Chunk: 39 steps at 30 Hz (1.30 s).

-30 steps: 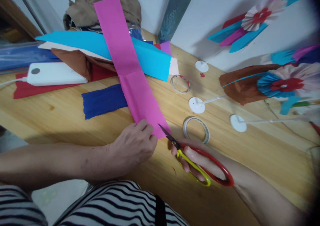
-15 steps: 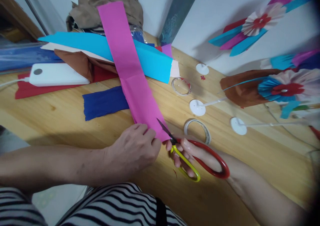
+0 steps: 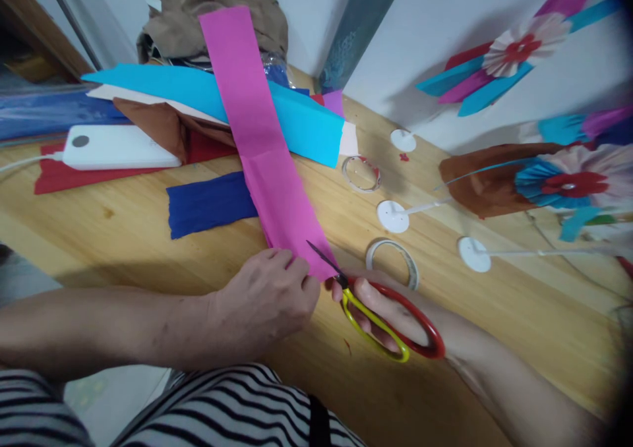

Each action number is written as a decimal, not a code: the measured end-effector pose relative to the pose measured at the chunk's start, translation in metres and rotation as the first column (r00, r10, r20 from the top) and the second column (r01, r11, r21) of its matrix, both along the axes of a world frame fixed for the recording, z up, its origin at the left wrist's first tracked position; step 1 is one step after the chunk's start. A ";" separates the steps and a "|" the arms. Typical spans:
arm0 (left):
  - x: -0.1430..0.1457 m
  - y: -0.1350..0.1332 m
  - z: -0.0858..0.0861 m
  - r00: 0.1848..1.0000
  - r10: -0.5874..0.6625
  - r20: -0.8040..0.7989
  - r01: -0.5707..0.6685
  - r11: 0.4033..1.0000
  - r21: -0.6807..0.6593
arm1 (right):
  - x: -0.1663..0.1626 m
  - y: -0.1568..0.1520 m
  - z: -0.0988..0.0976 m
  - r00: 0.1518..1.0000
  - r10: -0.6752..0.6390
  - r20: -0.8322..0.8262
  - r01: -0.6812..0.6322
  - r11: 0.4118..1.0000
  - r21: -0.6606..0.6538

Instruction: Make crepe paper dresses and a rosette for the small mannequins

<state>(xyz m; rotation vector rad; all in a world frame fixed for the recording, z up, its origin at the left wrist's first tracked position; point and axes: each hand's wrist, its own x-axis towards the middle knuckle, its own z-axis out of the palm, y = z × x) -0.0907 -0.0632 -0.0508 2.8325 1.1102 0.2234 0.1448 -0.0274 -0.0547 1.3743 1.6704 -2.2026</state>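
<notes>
A long pink paper strip (image 3: 267, 144) stretches from the far side of the table down to my hands. My left hand (image 3: 270, 295) is closed on its near end, with the fingertips hidden from the camera. My right hand (image 3: 376, 308) grips scissors (image 3: 363, 312) that have one yellow and one red handle. The dark upper blade lies across the near right corner of the strip; the other blade is hidden, apparently under the paper. A dark blue paper piece (image 3: 210, 204) lies on the table beside the strip.
Blue paper (image 3: 311, 127) and brown paper (image 3: 158, 120) lie under the strip, near a white power bank (image 3: 121, 148). Tape rings (image 3: 393, 241) and white round stands (image 3: 393, 216) are to the right, with paper flowers (image 3: 568, 183) beyond. A grey cylinder (image 3: 356, 31) stands behind.
The scissors' handles have come closer together as my right hand squeezes them. My left hand stays in nearly the same place on the pink strip. The view has shifted slightly.
</notes>
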 end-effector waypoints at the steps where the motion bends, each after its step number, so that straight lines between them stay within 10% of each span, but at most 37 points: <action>1: 0.000 0.000 0.000 1.000 0.000 0.011 0.000 1.000 0.013 | 0.001 0.000 -0.002 1.000 -0.007 -0.022 0.007 1.000 -0.014; 39: -0.001 -0.008 0.004 0.984 0.025 0.177 -0.062 0.976 0.209 | -0.031 0.036 0.003 0.999 0.032 -0.032 -0.032 0.999 0.006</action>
